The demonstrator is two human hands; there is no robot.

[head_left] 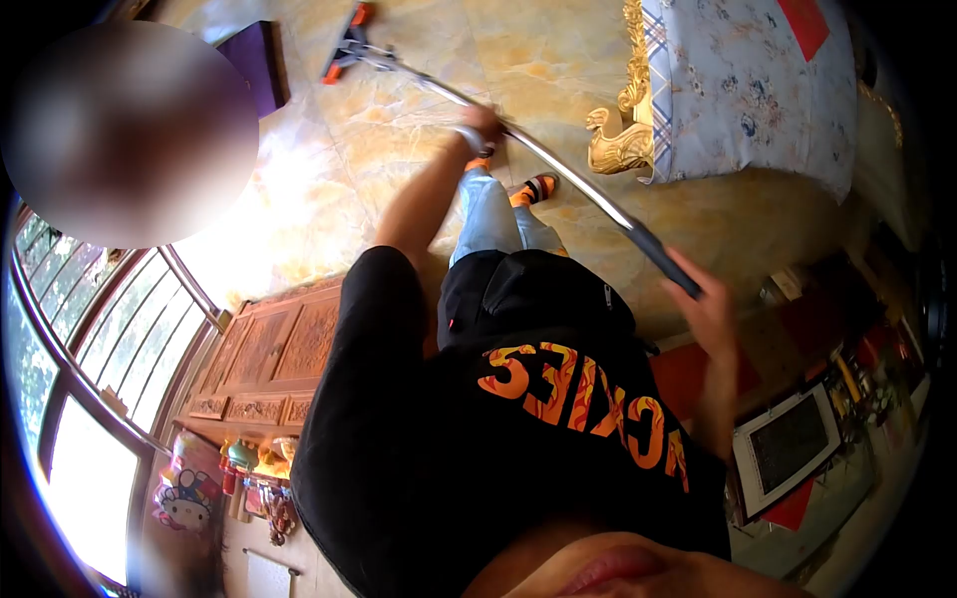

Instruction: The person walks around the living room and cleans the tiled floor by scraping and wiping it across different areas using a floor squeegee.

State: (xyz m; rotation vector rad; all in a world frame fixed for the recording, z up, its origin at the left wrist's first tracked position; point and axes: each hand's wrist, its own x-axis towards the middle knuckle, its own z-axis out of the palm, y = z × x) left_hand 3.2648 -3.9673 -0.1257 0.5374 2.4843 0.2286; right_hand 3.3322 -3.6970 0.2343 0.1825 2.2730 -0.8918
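While two hands (485, 124) grip, one mop (558, 163) slants.

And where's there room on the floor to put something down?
Bare floor shows between the silver pole and the gold bird ornament. It's crowded among the trinkets by the carved cabinet and around the framed panel at right.

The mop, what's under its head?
You can see yellowish floor around the mop head. Whatever is right beneath it is covered, so I can't tell if there's any dirt there.
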